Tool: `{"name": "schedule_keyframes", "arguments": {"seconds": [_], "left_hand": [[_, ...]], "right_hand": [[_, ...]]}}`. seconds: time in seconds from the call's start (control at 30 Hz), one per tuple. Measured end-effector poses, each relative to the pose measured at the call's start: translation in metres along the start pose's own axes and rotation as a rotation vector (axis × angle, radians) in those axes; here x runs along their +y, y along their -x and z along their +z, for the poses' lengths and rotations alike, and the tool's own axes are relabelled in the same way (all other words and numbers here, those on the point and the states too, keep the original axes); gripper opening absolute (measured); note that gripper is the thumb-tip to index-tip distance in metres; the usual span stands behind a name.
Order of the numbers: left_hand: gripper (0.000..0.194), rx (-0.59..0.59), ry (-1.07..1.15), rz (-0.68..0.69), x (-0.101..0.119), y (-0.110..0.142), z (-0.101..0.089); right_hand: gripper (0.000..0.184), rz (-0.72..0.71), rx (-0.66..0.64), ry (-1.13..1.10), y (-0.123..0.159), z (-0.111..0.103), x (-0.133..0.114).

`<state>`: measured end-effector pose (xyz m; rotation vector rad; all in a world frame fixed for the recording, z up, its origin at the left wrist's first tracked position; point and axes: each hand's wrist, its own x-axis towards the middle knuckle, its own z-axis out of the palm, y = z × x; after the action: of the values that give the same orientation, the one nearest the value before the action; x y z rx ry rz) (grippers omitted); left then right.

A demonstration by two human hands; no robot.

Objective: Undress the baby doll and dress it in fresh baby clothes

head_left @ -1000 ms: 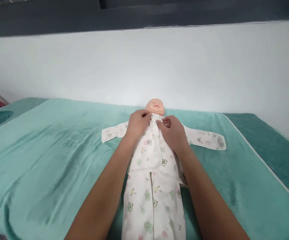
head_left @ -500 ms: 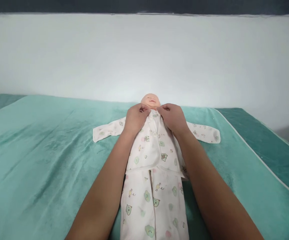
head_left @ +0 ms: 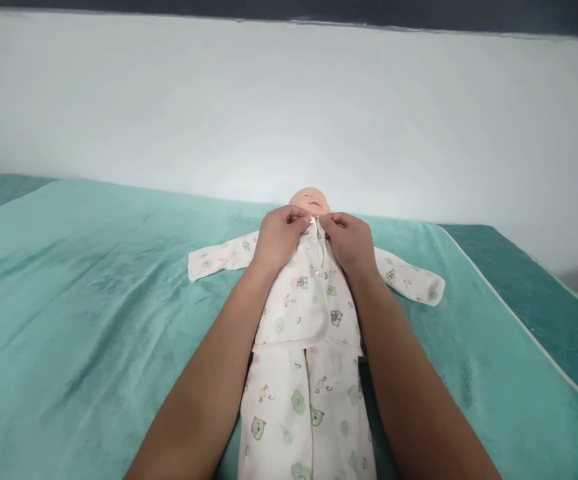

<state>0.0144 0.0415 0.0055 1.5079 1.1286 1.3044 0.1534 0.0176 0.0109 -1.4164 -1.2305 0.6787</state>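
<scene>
A baby doll (head_left: 310, 199) lies on its back, dressed in a white printed jacket (head_left: 296, 310) and matching trousers (head_left: 281, 413). At the jacket's neck, my left hand (head_left: 281, 233) pinches one edge of the collar between thumb and fingers. Just across from it, my right hand (head_left: 349, 241) pinches the other edge. The two collar edges are close together under the doll's chin. Lower on the chest a small fastening (head_left: 321, 274) shows at the front opening. Both sleeves (head_left: 221, 257) stretch out sideways, partly behind my hands.
A teal blanket (head_left: 93, 300) with some creases spreads under the doll. Darker teal cloth (head_left: 539, 287) with a pale piped edge runs along the right. Behind the doll's head stands a white wall (head_left: 289, 107) with a dark band on top.
My hands have come closer together, bringing the collar edges nearer each other at the neck. The view has tilted slightly.
</scene>
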Motion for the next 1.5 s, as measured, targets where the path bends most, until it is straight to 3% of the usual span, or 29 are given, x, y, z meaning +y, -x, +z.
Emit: {"name": "schedule_keyframes", "arguments": {"seconds": [0.33,0.67,0.87,1.03,1.23,1.5], "left_hand": [[0.011,-0.021,-0.04,0.037,-0.003,0.001,-0.001],[0.013,-0.027,0.0,0.012,-0.011,-0.002,-0.004],[0.019,-0.08,0.023,0.024,-0.012,-0.002,-0.006],[0.019,-0.082,0.074,-0.049,-0.009,-0.001,-0.005],[0.014,-0.024,-0.078,-0.042,-0.003,0.0,-0.004],[0.027,-0.084,-0.248,0.11,-0.003,0.006,-0.008]], "right_hand": [[0.013,-0.073,0.035,-0.114,0.0,0.005,0.004],[0.01,-0.12,-0.11,-0.041,0.003,-0.002,0.004],[0.009,-0.226,-0.199,-0.031,0.003,-0.007,0.007],[0.01,-0.262,-0.266,-0.013,0.002,-0.008,0.007],[0.014,-0.172,-0.251,0.022,0.001,-0.007,0.008],[0.033,-0.337,-0.303,0.247,0.033,-0.018,0.006]]}}
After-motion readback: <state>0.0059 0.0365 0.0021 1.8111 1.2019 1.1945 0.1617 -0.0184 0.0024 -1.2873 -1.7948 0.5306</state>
